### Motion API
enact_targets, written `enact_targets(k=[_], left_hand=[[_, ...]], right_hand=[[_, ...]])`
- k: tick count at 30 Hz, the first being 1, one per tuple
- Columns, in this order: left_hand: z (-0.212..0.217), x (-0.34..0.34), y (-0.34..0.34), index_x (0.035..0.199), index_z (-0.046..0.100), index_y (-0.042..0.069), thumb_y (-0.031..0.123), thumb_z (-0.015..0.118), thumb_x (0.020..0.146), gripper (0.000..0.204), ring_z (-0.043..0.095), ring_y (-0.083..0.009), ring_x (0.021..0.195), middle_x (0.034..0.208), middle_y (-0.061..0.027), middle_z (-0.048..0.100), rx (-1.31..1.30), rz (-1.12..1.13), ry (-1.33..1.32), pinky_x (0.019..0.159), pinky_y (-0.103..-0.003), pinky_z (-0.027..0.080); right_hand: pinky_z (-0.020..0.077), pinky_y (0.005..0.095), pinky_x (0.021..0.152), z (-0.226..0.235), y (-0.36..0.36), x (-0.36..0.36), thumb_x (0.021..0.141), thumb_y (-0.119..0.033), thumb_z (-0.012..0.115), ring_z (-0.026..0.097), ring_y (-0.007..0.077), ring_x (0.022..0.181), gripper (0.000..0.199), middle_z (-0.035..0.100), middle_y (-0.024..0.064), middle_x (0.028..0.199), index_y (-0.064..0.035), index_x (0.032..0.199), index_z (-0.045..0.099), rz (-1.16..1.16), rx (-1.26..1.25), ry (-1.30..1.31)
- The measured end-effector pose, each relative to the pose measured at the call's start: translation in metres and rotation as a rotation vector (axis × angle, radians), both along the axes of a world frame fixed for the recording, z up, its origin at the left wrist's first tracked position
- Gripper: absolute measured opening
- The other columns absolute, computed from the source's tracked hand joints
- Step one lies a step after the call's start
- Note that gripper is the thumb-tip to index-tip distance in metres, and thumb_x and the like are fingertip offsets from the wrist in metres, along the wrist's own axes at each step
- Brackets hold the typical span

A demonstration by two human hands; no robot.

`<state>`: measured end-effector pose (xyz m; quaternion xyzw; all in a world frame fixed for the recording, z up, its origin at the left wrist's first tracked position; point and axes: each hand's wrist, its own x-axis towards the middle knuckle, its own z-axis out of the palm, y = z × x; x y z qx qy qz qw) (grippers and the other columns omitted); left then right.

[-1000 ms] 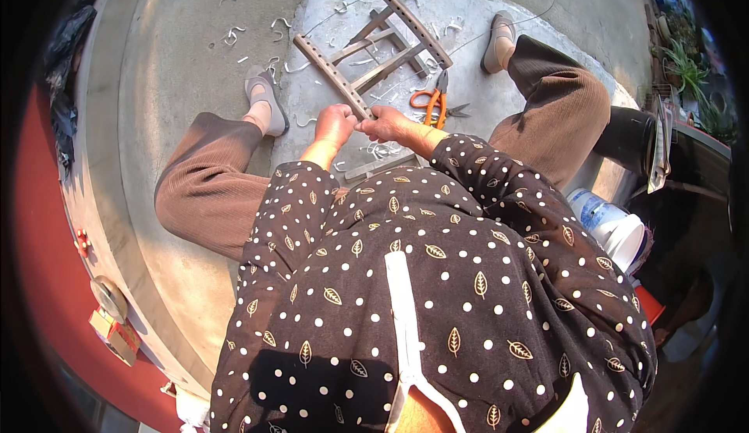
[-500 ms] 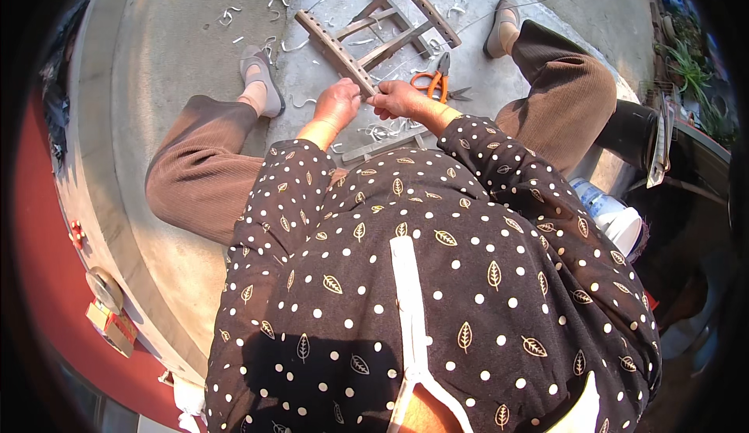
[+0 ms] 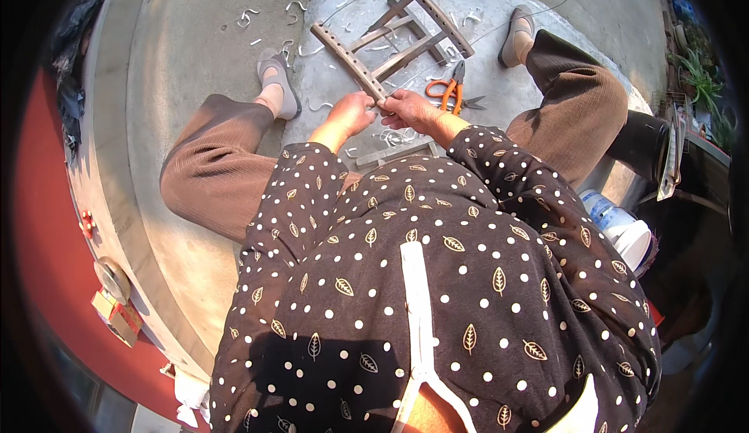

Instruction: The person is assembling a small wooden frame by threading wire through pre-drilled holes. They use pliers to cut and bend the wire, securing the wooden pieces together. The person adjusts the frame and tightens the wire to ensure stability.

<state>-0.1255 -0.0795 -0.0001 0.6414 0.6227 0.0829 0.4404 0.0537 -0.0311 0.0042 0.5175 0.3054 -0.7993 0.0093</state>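
A small wooden stool frame (image 3: 349,57), its rails drilled with rows of holes, lies on the concrete ahead of me. Dark thin cord or wire runs between its rails. At the near end of the left rail, both my hands meet. My left hand (image 3: 351,115) is closed in a pinch just left of that end; what it pinches is too small to make out. My right hand (image 3: 413,111) has thumb and fingers closed on the rail's end. Right of the frame lie orange-handled pliers (image 3: 446,91), with dark scissor-like blades (image 3: 473,103) beside them.
White curled strips (image 3: 245,18) are scattered over the floor. Another wooden bar (image 3: 394,153) lies close to my body. My feet stand wide on either side. At right are a white-and-blue bucket (image 3: 624,234) and potted plants (image 3: 698,78); a box (image 3: 117,317) sits at left.
The whole picture has shifted slightly right and down. Both hands stay at the rail's near end, with only small finger movement.
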Motion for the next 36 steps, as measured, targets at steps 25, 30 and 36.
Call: enact_targets(k=[25, 30, 36], left_hand=[[-0.030, -0.080, 0.063, 0.107, 0.064, 0.005, 0.019, 0.069, 0.078, 0.033, 0.063, -0.0107, 0.070, 0.088, -0.0046, 0.065, -0.232, 0.788, -0.244, 0.052, -0.024, 0.050], [-0.034, -0.073, 0.026, 0.098, 0.062, 0.001, 0.015, 0.069, 0.077, 0.027, 0.062, -0.0129, 0.061, 0.080, -0.0056, 0.064, -0.315, 1.149, -0.444, 0.046, -0.026, 0.049], [-0.001, -0.011, 0.017, 0.106, 0.052, 0.005, 0.017, 0.059, 0.088, 0.023, 0.063, -0.0221, 0.076, 0.096, -0.0080, 0.059, -0.549, 1.187, -0.610, 0.060, -0.032, 0.052]], right_hand=[[0.0501, 0.0267, 0.051, -0.008, 0.030, 0.058, 0.087, -0.024, 0.063, 0.060, 0.0119, 0.056, 0.024, 0.062, 0.0045, 0.067, -0.0014, 0.091, 0.060, 0.438, 0.223, -0.131], [0.0479, 0.0263, 0.055, 0.003, 0.081, 0.061, 0.085, -0.020, 0.066, 0.057, 0.0104, 0.061, 0.021, 0.060, 0.0017, 0.068, -0.0021, 0.093, 0.061, 0.561, 0.468, -0.160], [0.0543, 0.0296, 0.064, 0.007, 0.147, 0.082, 0.074, -0.005, 0.070, 0.062, 0.0160, 0.074, 0.043, 0.062, 0.0089, 0.087, 0.0000, 0.115, 0.057, 0.193, 0.525, -0.240]])
